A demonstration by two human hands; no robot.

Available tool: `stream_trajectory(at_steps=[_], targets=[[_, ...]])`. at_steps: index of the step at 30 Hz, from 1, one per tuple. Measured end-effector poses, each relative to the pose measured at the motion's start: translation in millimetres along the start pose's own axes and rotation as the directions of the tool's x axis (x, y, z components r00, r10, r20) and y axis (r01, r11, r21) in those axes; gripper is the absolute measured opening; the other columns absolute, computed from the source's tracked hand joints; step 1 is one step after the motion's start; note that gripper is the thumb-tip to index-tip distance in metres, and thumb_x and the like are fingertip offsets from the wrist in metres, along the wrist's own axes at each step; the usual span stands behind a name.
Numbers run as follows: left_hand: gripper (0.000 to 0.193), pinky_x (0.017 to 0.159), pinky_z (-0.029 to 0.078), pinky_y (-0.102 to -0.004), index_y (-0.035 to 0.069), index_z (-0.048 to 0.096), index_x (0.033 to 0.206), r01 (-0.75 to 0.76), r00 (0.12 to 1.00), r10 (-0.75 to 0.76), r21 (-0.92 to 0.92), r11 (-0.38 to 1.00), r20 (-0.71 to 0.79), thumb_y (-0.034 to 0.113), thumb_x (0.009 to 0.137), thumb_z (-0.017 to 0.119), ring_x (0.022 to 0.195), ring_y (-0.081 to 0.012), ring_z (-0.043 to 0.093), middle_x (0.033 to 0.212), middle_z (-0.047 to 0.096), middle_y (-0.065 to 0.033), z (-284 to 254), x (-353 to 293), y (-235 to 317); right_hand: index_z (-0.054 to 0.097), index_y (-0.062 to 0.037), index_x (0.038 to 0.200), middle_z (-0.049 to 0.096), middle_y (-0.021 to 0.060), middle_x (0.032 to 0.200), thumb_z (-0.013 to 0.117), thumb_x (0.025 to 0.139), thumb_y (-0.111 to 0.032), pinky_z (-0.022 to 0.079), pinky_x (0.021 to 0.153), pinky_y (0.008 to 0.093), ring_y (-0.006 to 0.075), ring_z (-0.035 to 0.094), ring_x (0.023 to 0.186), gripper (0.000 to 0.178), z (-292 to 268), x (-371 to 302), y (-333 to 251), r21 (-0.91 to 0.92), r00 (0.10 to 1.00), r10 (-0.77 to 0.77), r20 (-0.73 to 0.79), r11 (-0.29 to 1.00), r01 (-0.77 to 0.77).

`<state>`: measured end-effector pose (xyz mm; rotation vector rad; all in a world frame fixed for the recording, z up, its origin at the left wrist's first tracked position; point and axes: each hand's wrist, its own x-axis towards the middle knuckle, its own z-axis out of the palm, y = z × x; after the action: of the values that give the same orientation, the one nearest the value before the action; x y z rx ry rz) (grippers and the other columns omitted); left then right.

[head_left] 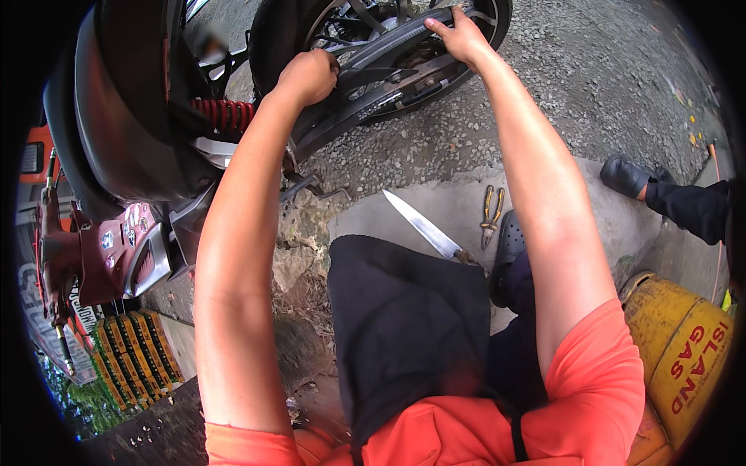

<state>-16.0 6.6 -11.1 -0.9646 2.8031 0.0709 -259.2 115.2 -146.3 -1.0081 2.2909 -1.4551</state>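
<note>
My right hand [460,37] pinches the rear end of a long dark chain guard [392,48], thumb on its near side and fingers over its top. The guard lies along a motorcycle's rear wheel [273,48], above the swingarm [330,128]. My left hand [309,78] is closed in a fist by the guard's front end. Its fingertips are turned away, so what they hold, if anything, is hidden. Both arms reach forward over the ground.
On the concrete before me lie a knife [423,225] and yellow-handled pliers [491,217]. A red spring [225,115] shows on the motorcycle at left. A yellow gas cylinder [676,326] stands at right, below another person's shoe [624,175]. Gravel [575,101] stretches beyond.
</note>
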Motion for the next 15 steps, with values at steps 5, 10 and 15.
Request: stream_trajectory(at_steps=[5, 10, 15], targets=[[0.029, 0.083, 0.050, -0.0443, 0.001, 0.069, 0.105, -0.109, 0.993, 0.110, 0.034, 0.994, -0.036, 0.025, 0.092, 0.059, 0.088, -0.0372, 0.067, 0.088, 0.069, -0.0221, -1.3, 4.3, -2.1, 0.038, 0.0075, 0.141, 0.057, 0.0298, 0.127, 0.069, 0.086, -0.048, 0.045, 0.101, 0.0404, 0.0362, 0.057, 0.121, 0.084, -4.2, -0.1, 3.8, 0.013, 0.993, -0.060, -0.105, 0.998, 0.062], [0.033, 0.085, 0.050, -0.0446, 0.000, 0.069, 0.104, -0.128, 0.992, 0.127, 0.049, 0.991, 0.015, 0.029, 0.090, 0.063, 0.095, -0.0397, 0.065, 0.095, 0.068, -0.0234, -1.7, -2.2, -11.8, 0.024, 0.0029, 0.150, 0.067, 0.0206, 0.107, 0.066, 0.090, -0.034, 0.050, 0.088, 0.0345, 0.0273, 0.066, 0.096, 0.082, -18.0, -30.5, -22.2, 0.222, 0.998, 0.043, 0.035, 0.974, -0.049], [0.031, 0.087, 0.050, -0.0454, 0.001, 0.069, 0.103, -0.145, 0.989, 0.144, 0.013, 0.989, 0.011, 0.028, 0.091, 0.062, 0.097, -0.0396, 0.065, 0.098, 0.068, -0.0234, 1.3, 12.1, -8.2, 0.037, 0.0087, 0.143, 0.057, 0.0291, 0.128, 0.062, 0.093, -0.036, 0.045, 0.100, 0.0369, 0.0332, 0.058, 0.118, 0.071, -17.4, -6.7, 7.8, 0.088, 0.982, 0.010, -0.186, 0.996, 0.007]])
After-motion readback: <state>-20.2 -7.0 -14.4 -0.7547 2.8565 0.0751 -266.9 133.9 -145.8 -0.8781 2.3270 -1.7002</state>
